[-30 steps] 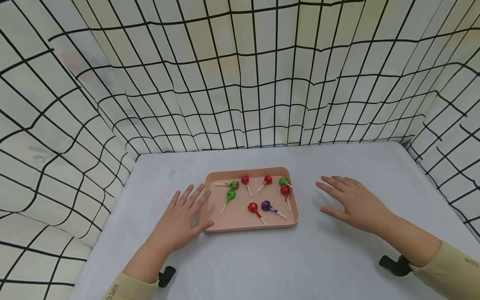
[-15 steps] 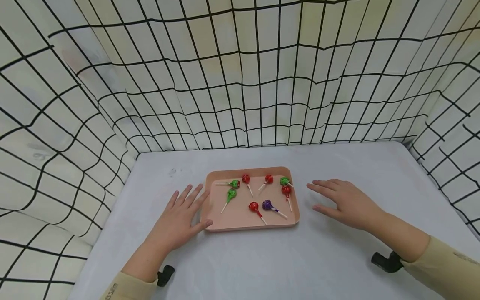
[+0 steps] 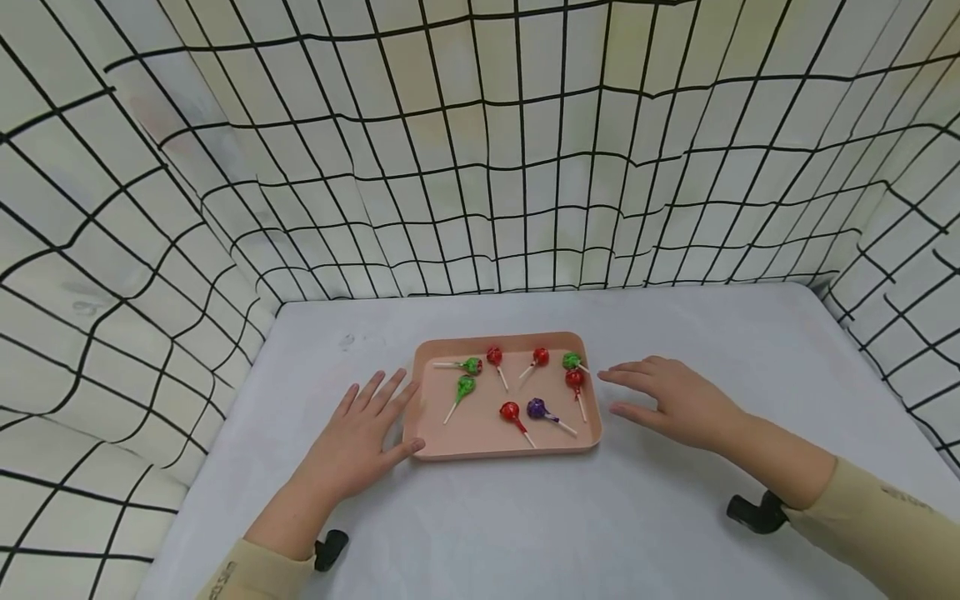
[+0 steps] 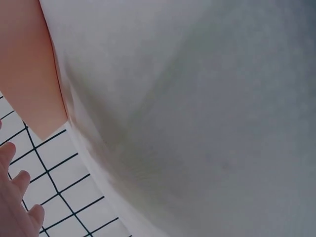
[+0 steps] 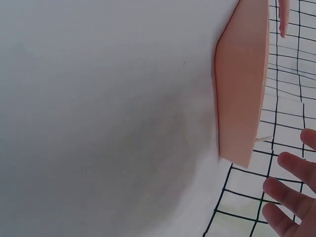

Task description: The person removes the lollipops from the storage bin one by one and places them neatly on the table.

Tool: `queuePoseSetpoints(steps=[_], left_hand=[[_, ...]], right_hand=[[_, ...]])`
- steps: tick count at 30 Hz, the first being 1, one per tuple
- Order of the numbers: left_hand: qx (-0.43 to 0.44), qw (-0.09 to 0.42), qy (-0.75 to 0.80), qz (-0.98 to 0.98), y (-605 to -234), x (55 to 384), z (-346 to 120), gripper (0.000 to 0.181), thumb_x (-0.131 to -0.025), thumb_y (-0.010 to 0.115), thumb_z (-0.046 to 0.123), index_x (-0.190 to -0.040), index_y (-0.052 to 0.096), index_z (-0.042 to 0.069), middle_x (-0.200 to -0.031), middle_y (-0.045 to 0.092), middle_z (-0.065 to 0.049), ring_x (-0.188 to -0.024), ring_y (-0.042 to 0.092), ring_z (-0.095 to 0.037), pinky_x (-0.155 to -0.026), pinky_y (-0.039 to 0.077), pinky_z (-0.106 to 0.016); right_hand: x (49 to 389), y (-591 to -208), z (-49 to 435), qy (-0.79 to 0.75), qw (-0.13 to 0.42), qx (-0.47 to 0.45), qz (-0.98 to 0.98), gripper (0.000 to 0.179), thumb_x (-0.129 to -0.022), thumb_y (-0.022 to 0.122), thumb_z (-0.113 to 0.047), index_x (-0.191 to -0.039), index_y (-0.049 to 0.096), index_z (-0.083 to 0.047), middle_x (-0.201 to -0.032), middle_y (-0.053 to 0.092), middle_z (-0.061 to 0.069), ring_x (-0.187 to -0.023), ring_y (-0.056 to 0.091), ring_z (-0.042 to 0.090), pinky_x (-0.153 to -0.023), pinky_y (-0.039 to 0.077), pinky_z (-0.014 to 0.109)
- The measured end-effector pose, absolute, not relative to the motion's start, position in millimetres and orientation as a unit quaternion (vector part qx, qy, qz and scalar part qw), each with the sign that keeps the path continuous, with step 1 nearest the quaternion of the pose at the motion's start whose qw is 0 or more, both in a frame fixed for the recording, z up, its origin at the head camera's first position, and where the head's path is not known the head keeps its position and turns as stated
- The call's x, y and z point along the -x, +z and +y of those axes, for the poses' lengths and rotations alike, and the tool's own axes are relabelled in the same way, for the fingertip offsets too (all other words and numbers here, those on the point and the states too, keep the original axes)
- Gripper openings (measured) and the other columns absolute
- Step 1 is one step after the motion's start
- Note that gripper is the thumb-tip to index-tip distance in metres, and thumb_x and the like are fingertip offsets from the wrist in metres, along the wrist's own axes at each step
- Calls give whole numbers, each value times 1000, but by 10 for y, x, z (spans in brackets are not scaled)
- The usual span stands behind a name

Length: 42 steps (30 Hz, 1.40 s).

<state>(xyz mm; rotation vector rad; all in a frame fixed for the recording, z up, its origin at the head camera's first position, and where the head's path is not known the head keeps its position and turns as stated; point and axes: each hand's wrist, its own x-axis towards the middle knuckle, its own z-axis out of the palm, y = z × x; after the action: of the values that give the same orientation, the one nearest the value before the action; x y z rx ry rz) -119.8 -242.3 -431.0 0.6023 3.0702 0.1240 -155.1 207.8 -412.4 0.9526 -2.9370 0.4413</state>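
Observation:
A shallow pink tray [image 3: 450,446] lies on the white table with several wrapped lollipops in it. Red lollipops [image 3: 510,412] are spread about, and a purple lollipop [image 3: 537,408] lies right of the front red one. Two green lollipops [image 3: 465,386] are at the left; another green lollipop [image 3: 572,360] leans its stick over the right rim. My left hand [image 3: 360,442], fingers spread, overlaps the tray's left edge in the head view. Just off the right rim, my right hand [image 3: 678,404] has its fingers extended toward the tray, holding nothing. The right wrist view shows these fingers [image 5: 291,197] beside the tray wall [image 5: 242,89].
A white cloth-like surface [image 3: 525,525] covers the table. Behind and at both sides stand pale walls with a black grid [image 3: 525,167]. Small black devices [image 3: 756,512] show under both beige sleeves [image 3: 862,517].
My right hand has moved left, from well off the tray to close by its right rim. The left hand stays nearly still, and the lollipops keep their places.

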Motion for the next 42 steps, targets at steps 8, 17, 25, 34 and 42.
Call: queuePoseSetpoints(steps=[8, 17, 25, 34, 42], left_hand=[[-175, 25, 33, 984, -4345, 1208, -2420, 85, -92, 53, 66, -159, 25, 22, -166, 15, -3, -151, 13, -33, -120, 10, -57], [-172, 40, 38, 984, -4392, 1222, -2449, 84, -92, 52, 67, -159, 24, 24, -166, 15, -3, -151, 11, -33, -120, 11, -59], [-169, 52, 40, 983, -4395, 1214, -2456, 84, -93, 48, 69, -159, 24, 24, -166, 15, -3, -152, 11, -32, -120, 10, -59], [-167, 59, 40, 983, -4387, 1203, -2446, 88, -91, 44, 74, -159, 25, 22, -166, 17, -4, -151, 13, -33, -119, 11, -59], [-173, 46, 39, 983, -4355, 1167, -2430, 86, -92, 47, 71, -159, 27, 19, -165, 19, -7, -150, 17, -36, -119, 14, -59]], right_hand=[[1650, -4019, 1984, 156, -11, -321, -934, 45, -91, 71, -40, -132, 66, -22, -126, 67, -4, -113, 61, 21, -93, 54, 44], [1800, -3942, 1902, 144, -27, -358, -922, 44, -92, 70, -41, -133, 65, -26, -126, 67, -5, -112, 60, 20, -93, 54, 43], [1888, -3853, 1842, 134, -36, -377, -916, 45, -90, 72, -41, -133, 66, -27, -125, 68, -6, -110, 61, 19, -91, 54, 42], [2048, -3758, 1693, 108, -69, -421, -898, 39, -89, 75, -37, -126, 70, -27, -115, 71, -10, -98, 60, 14, -83, 54, 33], [2180, -3699, 1493, 89, -126, -441, -884, 36, -89, 76, -31, -124, 72, -25, -104, 72, -13, -91, 60, 17, -77, 50, 28]])
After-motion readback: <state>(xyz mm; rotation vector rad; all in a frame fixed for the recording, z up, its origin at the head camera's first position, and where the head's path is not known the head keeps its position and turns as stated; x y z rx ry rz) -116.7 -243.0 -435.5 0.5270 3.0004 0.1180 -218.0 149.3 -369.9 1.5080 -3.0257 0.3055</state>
